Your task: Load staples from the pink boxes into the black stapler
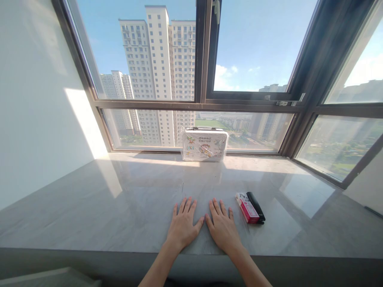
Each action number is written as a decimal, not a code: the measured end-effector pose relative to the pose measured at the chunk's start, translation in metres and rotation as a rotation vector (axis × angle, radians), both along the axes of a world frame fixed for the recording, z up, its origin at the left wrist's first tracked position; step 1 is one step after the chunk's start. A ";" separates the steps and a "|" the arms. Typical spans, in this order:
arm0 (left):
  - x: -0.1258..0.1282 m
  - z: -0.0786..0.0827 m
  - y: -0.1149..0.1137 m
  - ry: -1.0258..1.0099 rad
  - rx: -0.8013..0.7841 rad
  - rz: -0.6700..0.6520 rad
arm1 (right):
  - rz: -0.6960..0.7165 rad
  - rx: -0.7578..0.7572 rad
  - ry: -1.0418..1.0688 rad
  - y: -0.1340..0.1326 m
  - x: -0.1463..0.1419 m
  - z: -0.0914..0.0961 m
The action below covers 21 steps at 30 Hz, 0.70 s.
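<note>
Glossy grey-veined stone windowsill (89, 215), polished, sun patches and reflections across it. Left hand (182, 229) and right hand (224, 231) palm-down on it near the front edge, fingers (188, 207) spread and released on both, thumb tips just beside each other. Right of the right hand, near it: slim pink-red and white carton (249, 210), boxy, lying flat, slanted; alongside, smooth black stapler-like tool (256, 207), long and rounded. Further back, white rectangular case (205, 145), rounded corners, dark handle on top, cartoon prints, upside-down lettering, crinkled clear wrap; stands upright, blocking part of the low pane. Brown window frame (149, 105) behind, pale high-rise (160, 52) outside, smooth white wall (30, 99) at left.
</note>
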State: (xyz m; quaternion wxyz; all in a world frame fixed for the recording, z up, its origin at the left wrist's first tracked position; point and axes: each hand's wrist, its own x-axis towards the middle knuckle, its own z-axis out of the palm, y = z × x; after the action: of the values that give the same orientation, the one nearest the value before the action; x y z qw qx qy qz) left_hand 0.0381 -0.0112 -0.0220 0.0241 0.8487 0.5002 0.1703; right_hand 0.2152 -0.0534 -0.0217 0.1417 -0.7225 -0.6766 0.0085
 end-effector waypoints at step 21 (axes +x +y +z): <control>0.001 0.001 -0.002 -0.017 -0.016 0.007 | 0.004 0.028 -0.001 0.001 0.001 -0.005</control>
State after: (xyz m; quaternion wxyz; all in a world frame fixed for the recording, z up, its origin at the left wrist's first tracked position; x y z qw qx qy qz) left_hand 0.0394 -0.0128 -0.0205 0.0344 0.8453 0.5042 0.1734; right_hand 0.2165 -0.0528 -0.0266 0.1517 -0.7191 -0.6781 -0.0010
